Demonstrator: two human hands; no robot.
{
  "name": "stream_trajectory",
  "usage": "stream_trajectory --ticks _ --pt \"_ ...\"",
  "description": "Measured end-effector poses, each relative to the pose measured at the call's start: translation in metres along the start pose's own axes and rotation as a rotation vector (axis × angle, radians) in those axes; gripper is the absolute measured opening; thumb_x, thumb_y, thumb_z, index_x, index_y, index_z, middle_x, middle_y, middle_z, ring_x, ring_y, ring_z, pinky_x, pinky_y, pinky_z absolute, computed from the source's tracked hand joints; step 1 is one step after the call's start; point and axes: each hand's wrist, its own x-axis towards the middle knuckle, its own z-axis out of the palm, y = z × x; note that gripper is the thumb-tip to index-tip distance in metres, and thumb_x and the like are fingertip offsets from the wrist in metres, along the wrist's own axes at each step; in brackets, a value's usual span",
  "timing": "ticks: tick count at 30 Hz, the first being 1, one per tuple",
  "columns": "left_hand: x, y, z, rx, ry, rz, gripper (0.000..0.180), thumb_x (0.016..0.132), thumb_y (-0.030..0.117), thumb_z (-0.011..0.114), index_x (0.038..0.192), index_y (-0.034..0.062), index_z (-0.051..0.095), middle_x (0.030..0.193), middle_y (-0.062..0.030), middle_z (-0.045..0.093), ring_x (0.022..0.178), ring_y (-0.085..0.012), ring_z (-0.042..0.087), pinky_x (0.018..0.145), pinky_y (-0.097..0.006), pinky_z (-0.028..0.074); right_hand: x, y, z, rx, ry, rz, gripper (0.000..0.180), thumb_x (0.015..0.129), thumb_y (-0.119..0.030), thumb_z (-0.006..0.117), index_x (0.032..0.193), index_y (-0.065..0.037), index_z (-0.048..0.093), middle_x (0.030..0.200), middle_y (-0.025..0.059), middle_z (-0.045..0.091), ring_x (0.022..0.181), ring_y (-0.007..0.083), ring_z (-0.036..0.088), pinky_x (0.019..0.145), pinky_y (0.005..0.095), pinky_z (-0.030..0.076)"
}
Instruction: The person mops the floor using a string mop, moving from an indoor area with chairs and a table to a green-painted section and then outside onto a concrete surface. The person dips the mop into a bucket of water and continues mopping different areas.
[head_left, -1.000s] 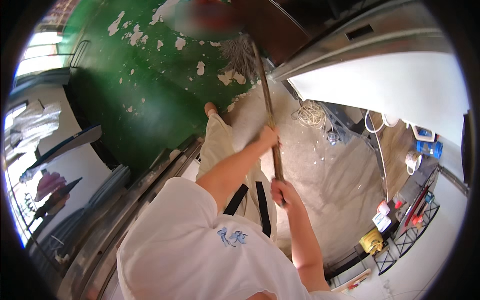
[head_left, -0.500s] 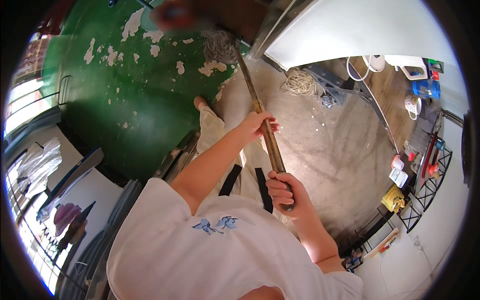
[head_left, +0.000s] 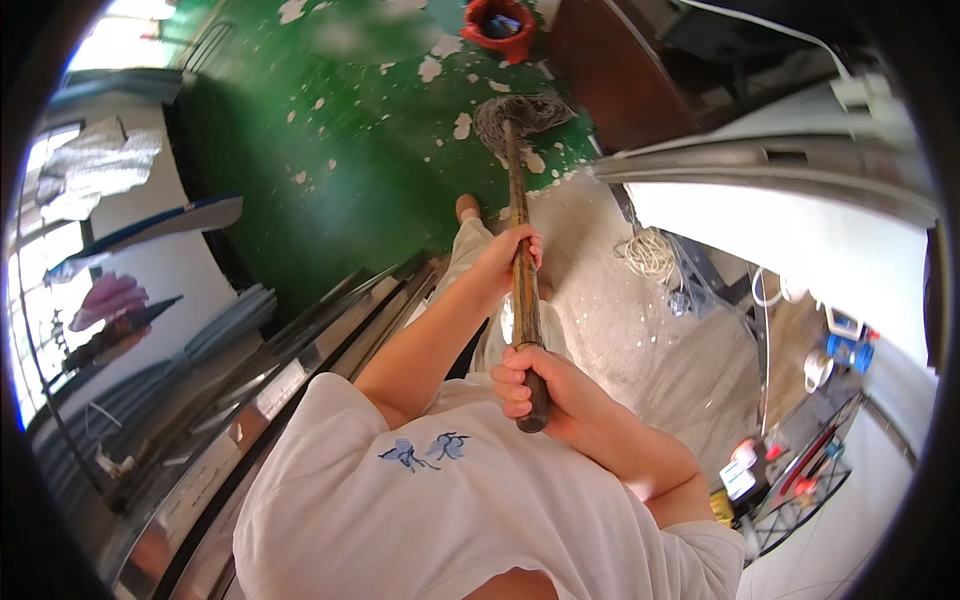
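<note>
Both my hands grip the worn wooden handle of a mop. My left hand is wrapped round it about midway, and my right hand closes round it close to the dark butt end. The handle runs away from my body to the grey string mop head, which lies spread on the green floor just past the edge of the bare grey floor. One of my feet stands on the green part, left of the handle.
A red bucket stands beyond the mop head. At right are a brown panel, a door-frame edge and a coil of pale cord. Long metal-edged tracks run along my left. A white mug sits far right.
My view has turned to the right, bringing the red bucket into sight. The mop head has come from the green floor's border further onto the green floor. Both hands keep their hold.
</note>
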Motion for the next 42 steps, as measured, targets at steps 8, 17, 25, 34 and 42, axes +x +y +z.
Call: stream_trajectory --ticks 8,17,25,34,42 --pt "-0.007 0.117 -0.099 -0.099 0.264 0.322 0.015 0.077 0.005 0.058 0.068 0.0064 0.047 0.059 -0.0011 0.048 0.049 -0.0094 0.047 0.047 -0.023 0.043 0.130 -0.045 0.034 -0.035 0.009 0.346 0.011 0.083 -0.005 0.047 0.080 -0.010 0.038 0.064 -0.0021 0.040 0.049 0.0062 0.037 0.039 0.0194 0.032" --pt "-0.026 0.207 -0.247 -0.493 0.496 0.494 0.014 0.077 0.005 0.057 0.067 0.0031 0.048 0.057 -0.0053 0.047 0.048 -0.0155 0.049 0.046 -0.029 0.045 0.298 -0.063 0.082 -0.199 0.083 0.746 0.015 0.086 -0.011 0.050 0.075 -0.006 0.042 0.066 0.0006 0.045 0.051 0.0078 0.042 0.041 0.0191 0.038" --pt "-0.024 0.228 -0.305 -0.715 0.599 0.554 0.013 0.080 0.008 0.053 0.070 0.0032 0.047 0.062 -0.0085 0.049 0.054 -0.0190 0.052 0.053 -0.032 0.049 0.350 -0.094 0.144 -0.580 0.248 0.507 0.034 0.084 -0.013 0.053 0.116 -0.004 0.047 0.088 0.0139 0.056 0.072 0.0201 0.058 0.055 0.0252 0.049" --pt "-0.026 0.317 -0.259 -1.044 0.380 0.532 0.017 0.088 0.018 0.052 0.091 0.0012 0.048 0.085 -0.0128 0.059 0.082 -0.0245 0.061 0.074 -0.035 0.054 0.368 -0.165 0.280 -1.226 -0.138 0.153 0.040 0.081 -0.022 0.062 0.117 -0.008 0.050 0.098 0.0088 0.055 0.084 0.0180 0.058 0.074 0.0309 0.048" --pt "-0.041 0.409 -0.273 -1.188 0.469 0.703 0.020 0.089 0.019 0.047 0.097 0.0011 0.045 0.088 -0.0128 0.059 0.078 -0.0248 0.061 0.071 -0.036 0.054 0.471 -0.172 0.369 -2.010 -0.590 -0.510 0.018 0.074 -0.012 0.067 0.089 -0.002 0.063 0.094 0.0075 0.061 0.093 0.0194 0.057 0.083 0.0315 0.045"
